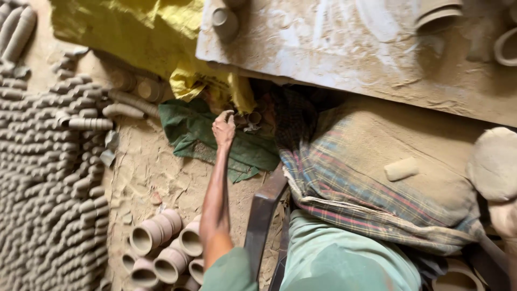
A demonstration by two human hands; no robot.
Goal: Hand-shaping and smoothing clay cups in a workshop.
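Small clay cups (pixel 253 118): dull brown, dusty, lying just beyond your left hand (pixel 224 129) on green cloth (pixel 188 129). Your arm is stretched straight out, fingers curled loosely, gripping nothing. Right hand is unseen.

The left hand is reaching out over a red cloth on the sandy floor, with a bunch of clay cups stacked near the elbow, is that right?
Not quite: the cloth under the left hand is green, not red. The head view shows it crumpled on the sandy floor below a yellow sheet. The rest holds: the clay cups are stacked beside the elbow.
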